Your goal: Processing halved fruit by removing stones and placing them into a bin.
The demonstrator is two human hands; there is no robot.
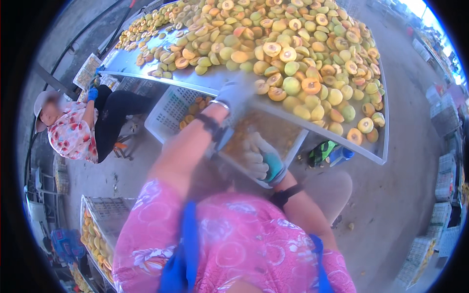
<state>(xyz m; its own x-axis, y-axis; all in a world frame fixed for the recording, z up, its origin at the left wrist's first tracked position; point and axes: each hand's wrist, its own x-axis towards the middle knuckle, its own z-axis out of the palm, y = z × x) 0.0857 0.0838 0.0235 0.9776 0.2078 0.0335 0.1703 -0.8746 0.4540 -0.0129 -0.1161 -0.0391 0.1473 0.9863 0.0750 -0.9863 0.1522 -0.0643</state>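
Observation:
A broad metal table bears a large heap of halved yellow-green peaches, many with the cut, reddish-centred face up. My left hand, in a pale glove, is at the table's near edge beside the fruit; motion blur smears its fingers. Lower and to the right, my right hand wears a white and teal glove with the fingers curled in. It hangs over a pale container with blurred yellowish contents, tucked against the table's front edge. Whatever the right fingers hold, if anything, is hidden.
Under the table at left, a white crate holds more fruit. Another crate of fruit stands on the floor by my left side. A seated co-worker with blue gloves is at the left. Stacked crates line the right.

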